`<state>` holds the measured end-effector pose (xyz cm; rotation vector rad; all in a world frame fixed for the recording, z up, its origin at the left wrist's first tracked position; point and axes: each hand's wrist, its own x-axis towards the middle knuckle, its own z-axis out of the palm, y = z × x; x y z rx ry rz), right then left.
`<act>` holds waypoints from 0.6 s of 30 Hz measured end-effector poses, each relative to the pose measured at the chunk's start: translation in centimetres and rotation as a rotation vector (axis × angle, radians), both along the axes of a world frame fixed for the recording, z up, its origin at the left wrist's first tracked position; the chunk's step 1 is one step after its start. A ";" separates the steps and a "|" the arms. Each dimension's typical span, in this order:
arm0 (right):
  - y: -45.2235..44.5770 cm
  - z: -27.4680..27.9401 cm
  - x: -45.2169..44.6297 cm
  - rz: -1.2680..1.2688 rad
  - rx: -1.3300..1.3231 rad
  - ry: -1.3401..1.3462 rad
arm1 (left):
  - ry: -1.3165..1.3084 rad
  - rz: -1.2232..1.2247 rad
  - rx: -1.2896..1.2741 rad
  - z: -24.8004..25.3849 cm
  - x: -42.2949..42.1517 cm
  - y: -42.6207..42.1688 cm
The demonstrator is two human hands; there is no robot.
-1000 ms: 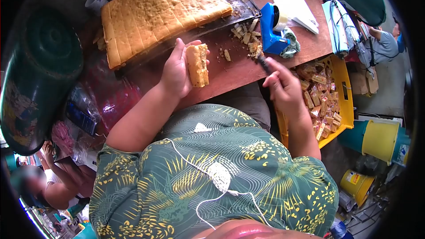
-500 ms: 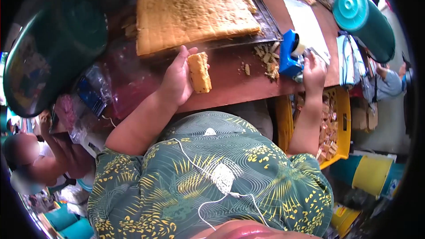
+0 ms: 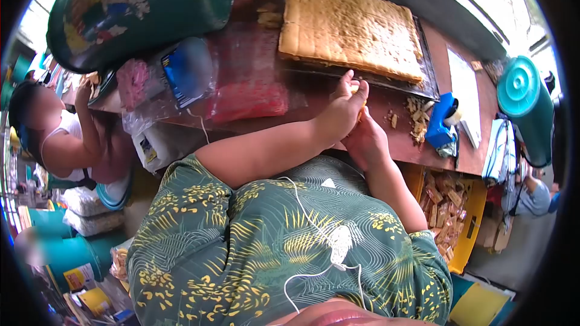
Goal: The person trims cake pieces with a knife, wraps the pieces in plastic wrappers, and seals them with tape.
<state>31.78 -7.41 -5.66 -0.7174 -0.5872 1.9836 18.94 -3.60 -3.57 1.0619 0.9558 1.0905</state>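
Observation:
My two hands meet above the table's front edge, just before a large golden sheet cake (image 3: 350, 30) on a dark baking tray (image 3: 431, 63). Fingers curled, my left hand (image 3: 343, 108) grips a cut piece of cake (image 3: 362, 110), of which only slivers show. Close below and to the right, my right hand (image 3: 370, 140) is closed round the piece's near side; its fingertips are partly covered. Cake scraps (image 3: 418, 118) lie right of the hands, beside a blue tape dispenser (image 3: 440, 122).
Clear and reddish plastic bags (image 3: 248, 78) lie left on the table (image 3: 386, 145), near a big green drum (image 3: 145, 12). A yellow crate (image 3: 470, 226) of wrapped pieces (image 3: 444, 202) stands at lower right. Another person (image 3: 75, 127) sits at left; a teal bin (image 3: 525, 102) stands right.
My right hand has left the tape dispenser and come to my left hand at the cake piece. The view has swung left, showing more bags and the other person.

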 end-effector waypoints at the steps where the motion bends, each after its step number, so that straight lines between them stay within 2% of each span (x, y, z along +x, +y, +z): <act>1: -0.1 -0.1 0.1 0.012 -0.038 0.004 | 0.083 -0.022 0.001 0.0 -0.5 -0.2; 5: 0.1 -2.1 1.3 0.003 -0.044 0.142 | 0.043 -0.165 0.083 1.5 -4.3 -1.0; 6: 0.0 -1.2 1.0 -0.067 -0.076 0.044 | 0.136 -0.084 0.221 1.2 -5.4 -1.3; 9: -0.2 -0.1 1.6 -0.149 -0.066 0.072 | 0.144 -0.149 0.404 1.1 -11.2 -0.2; 11: -0.4 0.2 1.8 -0.162 -0.006 0.062 | 0.353 0.066 0.445 0.4 -14.9 0.5; 13: -0.2 -0.3 2.0 -0.161 0.027 0.016 | 0.807 0.200 0.427 -0.1 -19.1 2.0; 16: 0.3 -0.5 -0.8 -0.013 0.111 0.016 | 1.176 0.231 0.388 -3.5 -22.4 4.1; 18: 0.7 -1.3 -3.1 0.098 0.149 -0.043 | 1.412 0.231 0.423 -2.8 -21.5 3.7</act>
